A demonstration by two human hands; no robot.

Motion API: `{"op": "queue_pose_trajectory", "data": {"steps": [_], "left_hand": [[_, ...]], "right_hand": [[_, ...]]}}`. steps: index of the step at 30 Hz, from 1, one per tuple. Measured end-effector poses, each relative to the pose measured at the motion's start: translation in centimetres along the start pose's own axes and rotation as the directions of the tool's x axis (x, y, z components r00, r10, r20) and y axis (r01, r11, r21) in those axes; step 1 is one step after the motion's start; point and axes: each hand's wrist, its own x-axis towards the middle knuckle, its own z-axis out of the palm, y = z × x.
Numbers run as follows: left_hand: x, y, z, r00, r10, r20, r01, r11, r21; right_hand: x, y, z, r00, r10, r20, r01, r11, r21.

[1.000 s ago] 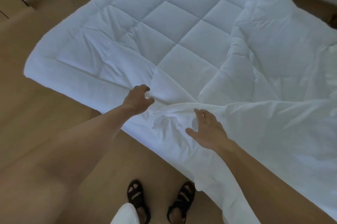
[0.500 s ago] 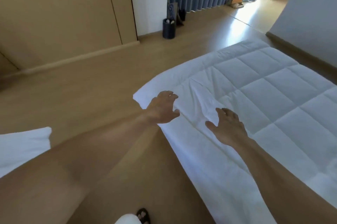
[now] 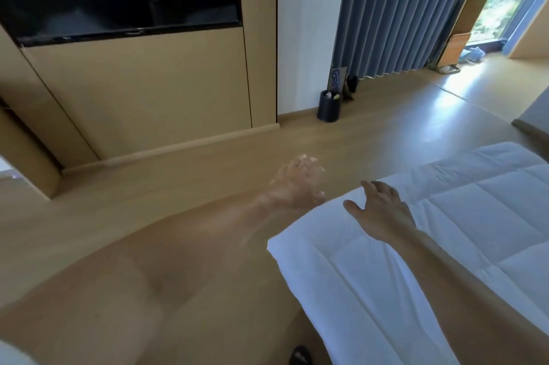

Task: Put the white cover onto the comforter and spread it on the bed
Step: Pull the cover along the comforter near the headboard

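White quilted padded comforter (image 3: pixel 481 204) is laid flat on the light wooden floor (image 3: pixel 148 180), lower right of view, not on a bed; its near corner is pointed toward both hands. The white cover is not seen in view, so covering is judged not yet done. Step in hand is judged as: near corner to be taken up for fitting into the cover. To be done well, the corner should be pinched through the full padded thickness, not by the top fabric alone, so the filling is not bunched. The two edges meeting at the corner should be taken one per hand and kept taut, so the matching cover corner can be found without twisting. Dragging across the floor is best avoided: dirt, plus the dark sandal (image 3: pixel 300 357) near the edge. Right hand (image 3: pixel 377 207) is held palm down over the corner, fingers spread, thumb out, nothing pinched; contact with the fabric cannot be told. Left hand (image 3: pixel 297 183) is blurred, held over bare floor just beside the corner, forearm extended; fingers appear loosely curled, nothing seen held.
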Motion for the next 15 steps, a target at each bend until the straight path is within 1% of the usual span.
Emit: {"op": "queue_pose_trajectory", "data": {"steps": [4, 11, 15], "left_hand": [[7.1, -4.9, -2.8, 1.0, -0.021, -0.006, 0.021, 0.999, 0.043], [18.2, -14.7, -5.1, 0.998, -0.066, 0.003, 0.066, 0.998, -0.009], [25.0, -20.4, -6.5, 1.0, -0.02, 0.0, 0.02, 1.0, -0.009]], "right_hand": [[9.0, -3.2, -1.2, 0.999, -0.044, -0.012, 0.044, 0.999, 0.011], [23.0, -8.6, -2.5, 0.998, -0.054, -0.015, 0.054, 0.998, 0.009], [30.5, -11.5, -2.3, 0.999, -0.008, -0.044, 0.008, 1.0, 0.003]]}}
